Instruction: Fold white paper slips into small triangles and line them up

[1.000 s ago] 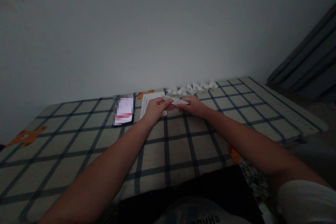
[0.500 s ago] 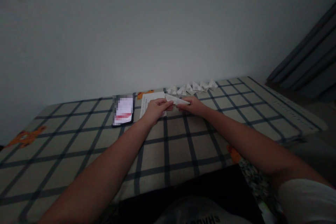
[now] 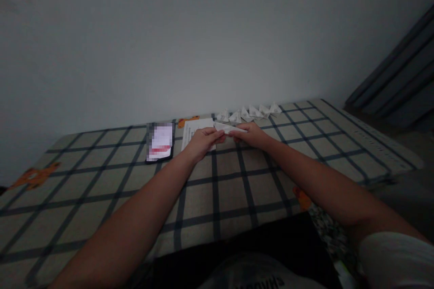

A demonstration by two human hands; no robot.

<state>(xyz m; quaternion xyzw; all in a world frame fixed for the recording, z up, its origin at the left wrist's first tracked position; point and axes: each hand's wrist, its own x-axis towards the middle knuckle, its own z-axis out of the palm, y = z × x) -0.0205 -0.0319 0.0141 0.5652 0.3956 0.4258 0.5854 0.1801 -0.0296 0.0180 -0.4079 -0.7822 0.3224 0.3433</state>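
Observation:
A folded piece of white paper [image 3: 228, 128], long and pointed at its ends, is held between both hands above the checked cloth. My left hand [image 3: 206, 140] pinches its left part, thumb on the near side. My right hand [image 3: 250, 134] is closed on its right part, with the thumb along the lower edge. The two thumbs almost meet at the middle. Under and behind my left hand lies a printed white sheet [image 3: 190, 132], partly covered by the fingers. Behind my right hand stands a row of several small folded paper boats [image 3: 254, 112].
A phone [image 3: 161, 142] with a lit, blurred screen lies left of the sheet. The table with its checked cloth [image 3: 233, 194] meets a plain wall [image 3: 210, 45] at the back. A dark curtain [image 3: 400, 63] hangs at the right.
Both hands keep their grip on the folded paper. My right thumb and fingers have shifted slightly left, towards the middle of the paper, which looks a little narrower.

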